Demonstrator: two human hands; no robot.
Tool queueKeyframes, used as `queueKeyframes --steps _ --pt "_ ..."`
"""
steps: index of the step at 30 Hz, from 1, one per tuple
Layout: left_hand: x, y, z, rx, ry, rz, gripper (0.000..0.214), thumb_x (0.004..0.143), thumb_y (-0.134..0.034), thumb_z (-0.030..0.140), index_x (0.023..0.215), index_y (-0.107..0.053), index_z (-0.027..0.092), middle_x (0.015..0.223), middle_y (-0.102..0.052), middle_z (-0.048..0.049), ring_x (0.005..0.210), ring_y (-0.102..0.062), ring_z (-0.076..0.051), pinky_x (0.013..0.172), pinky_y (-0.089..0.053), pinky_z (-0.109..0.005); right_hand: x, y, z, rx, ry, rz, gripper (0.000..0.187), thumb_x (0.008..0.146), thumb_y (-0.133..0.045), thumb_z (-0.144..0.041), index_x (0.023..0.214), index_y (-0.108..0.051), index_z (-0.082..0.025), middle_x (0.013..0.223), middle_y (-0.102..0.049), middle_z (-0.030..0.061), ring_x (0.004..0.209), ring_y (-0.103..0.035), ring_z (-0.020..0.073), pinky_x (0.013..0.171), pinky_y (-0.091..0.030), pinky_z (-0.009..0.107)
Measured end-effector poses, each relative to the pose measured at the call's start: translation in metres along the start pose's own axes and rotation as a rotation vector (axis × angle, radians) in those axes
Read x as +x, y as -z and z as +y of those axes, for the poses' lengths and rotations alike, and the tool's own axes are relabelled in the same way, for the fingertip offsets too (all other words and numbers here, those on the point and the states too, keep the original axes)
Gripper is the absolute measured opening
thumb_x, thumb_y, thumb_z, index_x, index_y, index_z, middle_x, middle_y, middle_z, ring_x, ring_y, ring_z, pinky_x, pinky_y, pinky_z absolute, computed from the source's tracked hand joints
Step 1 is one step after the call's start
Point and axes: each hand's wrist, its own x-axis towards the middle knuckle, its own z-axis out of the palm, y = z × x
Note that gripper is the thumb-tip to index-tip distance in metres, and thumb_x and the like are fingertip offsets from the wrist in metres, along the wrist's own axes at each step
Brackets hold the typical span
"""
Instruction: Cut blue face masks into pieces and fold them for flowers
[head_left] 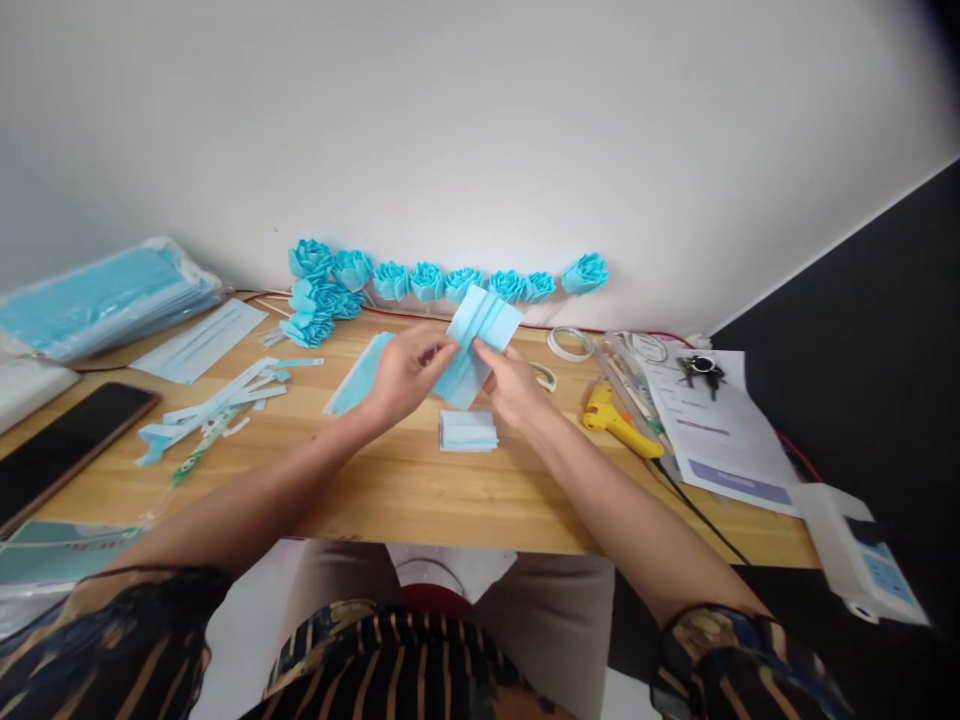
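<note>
Above the desk I hold a light blue pleated face mask (480, 318), tilted and without visible ear loops. My right hand (514, 388) grips its lower right side, thumb on the front and fingers behind. The closed fingers of my left hand (411, 372) pinch at its left edge; the exact contact is partly hidden. Below the hands lies a small stack of folded mask pieces (469, 432). Flat blue mask sheets (360, 378) lie beside and partly behind my left hand.
Blue flowers (426, 281) line the wall. Left are a mask pack (112, 300), a single mask (201, 340), cut strips (217, 405) and a phone (71, 440). Right are tape (570, 344), a yellow glue gun (619, 420), keys (703, 372), paper (720, 440) and a power strip (859, 550).
</note>
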Motion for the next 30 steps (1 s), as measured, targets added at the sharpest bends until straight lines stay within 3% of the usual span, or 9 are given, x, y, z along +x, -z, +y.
queueKeyframes --steps 3,6,9,12,16,22,30 --pt "0.002 0.004 -0.013 -0.097 0.121 0.125 0.023 0.090 -0.063 0.039 0.097 -0.073 0.019 0.094 -0.072 -0.0057 0.087 -0.063 -0.018 0.076 -0.048 -0.030 0.004 0.006 0.001 -0.012 -0.045 0.036 0.039 0.056 -0.092 -0.047 0.078 -0.072 -0.021 0.078 -0.080 0.0027 0.088 -0.076 0.0281 0.081 -0.061 0.040" --pt "0.000 0.004 -0.022 -0.313 0.328 0.063 0.040 0.086 -0.067 0.047 0.114 -0.071 0.019 0.112 -0.073 -0.0084 0.098 -0.066 -0.021 0.078 -0.051 -0.030 0.006 0.005 0.004 -0.041 -0.096 -0.034 0.041 0.055 -0.093 -0.048 0.078 -0.073 -0.020 0.078 -0.080 0.0035 0.086 -0.077 0.0284 0.081 -0.062 0.042" --pt "-0.008 -0.001 -0.026 -0.524 0.523 0.005 0.045 0.080 -0.073 0.055 0.106 -0.073 0.018 0.102 -0.075 -0.0069 0.089 -0.066 -0.020 0.072 -0.050 -0.028 0.007 -0.002 0.011 -0.074 -0.107 -0.096 0.045 0.056 -0.092 -0.052 0.083 -0.075 -0.020 0.081 -0.080 0.0048 0.089 -0.076 0.0286 0.081 -0.061 0.041" --pt "-0.015 -0.001 -0.029 -0.584 0.621 0.074 0.041 0.072 -0.078 0.055 0.084 -0.072 0.017 0.079 -0.070 -0.0026 0.071 -0.060 -0.015 0.065 -0.047 -0.027 0.007 -0.006 0.020 -0.137 -0.083 -0.118 0.047 0.066 -0.085 -0.062 0.084 -0.075 -0.020 0.079 -0.079 0.0049 0.089 -0.075 0.0273 0.080 -0.060 0.040" --pt "-0.016 0.003 -0.032 -0.517 0.603 0.146 0.034 0.072 -0.075 0.051 0.073 -0.067 0.017 0.070 -0.061 0.0004 0.060 -0.051 -0.011 0.057 -0.042 -0.025 0.009 0.000 0.031 -0.252 0.051 -0.055 0.052 0.076 -0.071 -0.074 0.078 -0.070 -0.022 0.071 -0.072 0.0022 0.080 -0.070 0.0231 0.074 -0.057 0.037" --pt "-0.019 -0.001 -0.031 -0.439 0.570 0.097 0.029 0.088 -0.062 0.044 0.071 -0.054 0.021 0.056 -0.046 0.0048 0.048 -0.041 -0.011 0.050 -0.034 -0.025 0.006 0.009 0.039 -0.431 0.215 0.114 0.055 0.080 -0.061 -0.078 0.074 -0.061 -0.024 0.064 -0.060 -0.0011 0.072 -0.058 0.0201 0.063 -0.046 0.031" --pt "-0.021 0.001 -0.028 -0.217 0.476 0.202 0.030 0.099 -0.049 0.036 0.072 -0.046 0.022 0.066 -0.043 0.0033 0.063 -0.042 -0.014 0.062 -0.035 -0.027 -0.003 0.003 0.044 -0.473 0.324 0.262 0.054 0.088 -0.056 -0.073 0.068 -0.048 -0.023 0.063 -0.042 -0.0045 0.064 -0.038 0.0140 0.062 -0.035 0.028"
